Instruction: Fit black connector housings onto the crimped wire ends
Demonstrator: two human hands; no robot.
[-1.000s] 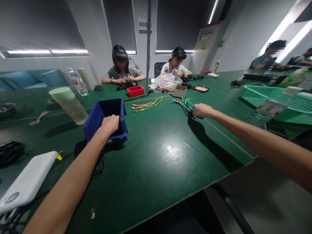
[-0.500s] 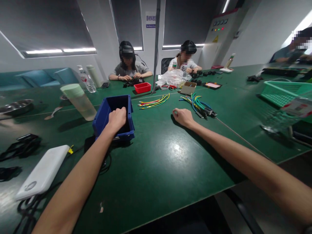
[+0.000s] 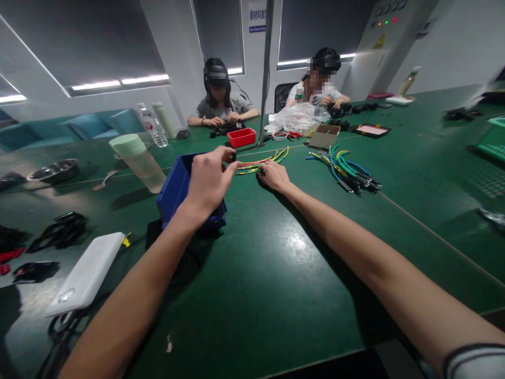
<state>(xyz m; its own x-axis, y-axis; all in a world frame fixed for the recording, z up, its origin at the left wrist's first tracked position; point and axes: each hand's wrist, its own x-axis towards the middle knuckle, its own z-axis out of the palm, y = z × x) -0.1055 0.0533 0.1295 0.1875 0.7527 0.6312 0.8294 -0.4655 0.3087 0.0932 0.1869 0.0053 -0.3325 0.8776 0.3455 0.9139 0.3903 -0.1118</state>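
My left hand (image 3: 209,179) is in front of the blue bin (image 3: 171,195), hiding much of it. Its fingers are curled towards the thumb, and a small dark thing shows at the fingertips, too small to name. To its right, a thin bundle of yellow, green and red wires (image 3: 278,155) lies on the table. My right hand (image 3: 274,176) rests at the near side of these wires, fingers closed on a green-yellow wire; the fingertips are partly hidden. Beyond it lies a second bundle of blue and green wires (image 3: 343,163) with black ends.
A green-lidded bottle (image 3: 138,163) and a white power bank (image 3: 89,271) are at the left. Behind the wires are a red tray (image 3: 241,138), a small cardboard box (image 3: 324,137) and a metal pole (image 3: 266,73). Two people work across the table (image 3: 252,295). A green basket (image 3: 493,145) is at right.
My left hand has come up out of the blue bin and moved right. My right hand has moved left to the thin wire bundle. The view has turned slightly.
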